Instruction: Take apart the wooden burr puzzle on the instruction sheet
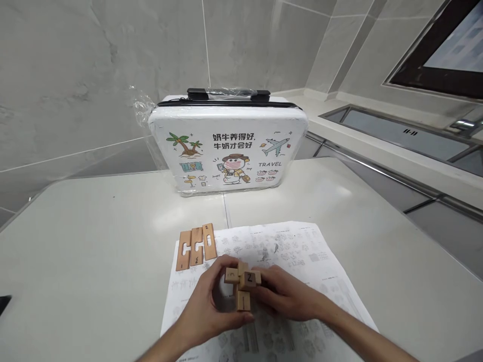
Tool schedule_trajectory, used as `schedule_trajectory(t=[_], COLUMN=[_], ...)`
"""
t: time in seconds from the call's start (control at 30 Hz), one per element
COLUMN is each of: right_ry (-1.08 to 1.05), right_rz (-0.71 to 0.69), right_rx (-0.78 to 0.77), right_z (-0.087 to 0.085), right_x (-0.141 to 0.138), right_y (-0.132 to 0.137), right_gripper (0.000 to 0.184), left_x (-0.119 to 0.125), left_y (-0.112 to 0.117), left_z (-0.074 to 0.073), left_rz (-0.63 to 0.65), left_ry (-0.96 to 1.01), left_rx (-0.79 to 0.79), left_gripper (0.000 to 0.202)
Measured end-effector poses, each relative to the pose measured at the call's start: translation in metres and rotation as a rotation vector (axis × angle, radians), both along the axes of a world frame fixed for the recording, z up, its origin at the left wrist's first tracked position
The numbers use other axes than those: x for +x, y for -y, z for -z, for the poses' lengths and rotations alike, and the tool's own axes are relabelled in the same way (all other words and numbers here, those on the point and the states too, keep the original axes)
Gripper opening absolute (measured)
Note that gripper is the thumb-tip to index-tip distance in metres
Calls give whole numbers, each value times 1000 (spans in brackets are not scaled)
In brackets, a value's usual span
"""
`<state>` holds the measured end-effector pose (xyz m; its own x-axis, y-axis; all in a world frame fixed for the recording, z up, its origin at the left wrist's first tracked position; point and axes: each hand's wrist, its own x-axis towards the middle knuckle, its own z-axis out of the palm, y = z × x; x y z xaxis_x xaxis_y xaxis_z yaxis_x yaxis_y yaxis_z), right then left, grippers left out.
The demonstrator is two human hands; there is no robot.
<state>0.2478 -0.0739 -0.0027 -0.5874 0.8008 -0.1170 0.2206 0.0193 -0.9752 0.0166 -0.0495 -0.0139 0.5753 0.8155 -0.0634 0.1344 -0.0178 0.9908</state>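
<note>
A wooden burr puzzle point(243, 284) of interlocked blocks is held above a printed sheet, its block ends marked with numbers; a 2 and a 1 are legible. My left hand point(211, 301) curves around its left side, thumb under the lower block and fingers behind the top. From the right, my right hand point(289, 294) grips the puzzle with its fingers, whose tips are partly hidden behind the blocks. Left of the hands, three flat wooden pieces with cut-outs point(196, 246) lie side by side at the sheet's upper left corner, each marked with a number.
The paper sheet point(302, 246) with faint printed diagrams lies on the white table point(94, 241). Behind it stands a white cartoon-printed case point(230, 125) in clear plastic wrap. A counter with a covered sink point(400, 133) runs along the right. A dark object point(4, 304) shows at the left edge.
</note>
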Motion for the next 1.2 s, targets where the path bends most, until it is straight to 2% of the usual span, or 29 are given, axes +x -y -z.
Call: schedule_trajectory(t=[0.07,0.17,0.33,0.4,0.47,0.77,1.0,1.2], right_ry=[18,-46,-399,-498,-554,-601,-416,-378], right_rz=[19,50,-36,-55,-43,38,152,170], right_rx=[33,-33,-309,-373,-395,-379,-194,-170], right_z=[4,10,13,13,11,15,12,8], right_x=[0,1,2,0,-2,-7,-5,-6], right_y=[0,0,0,0,0,3,6,6], right_gripper=[21,17,58,65,64,58,60,61], left_x=[0,0,1,2,2,4,7,6], left_y=[0,0,-1,-1,0,5,6,7], left_z=[0,1,0,0,0,-5,-6,-5], left_rz=[-6,-14,-33,-23,-13,-86,-126,-134], left_ry=[3,26,60,50,37,-41,-62,-81], left_rx=[-6,13,133,184,231,385,502,512], left_gripper=[62,64,70,71,71,73,70,67])
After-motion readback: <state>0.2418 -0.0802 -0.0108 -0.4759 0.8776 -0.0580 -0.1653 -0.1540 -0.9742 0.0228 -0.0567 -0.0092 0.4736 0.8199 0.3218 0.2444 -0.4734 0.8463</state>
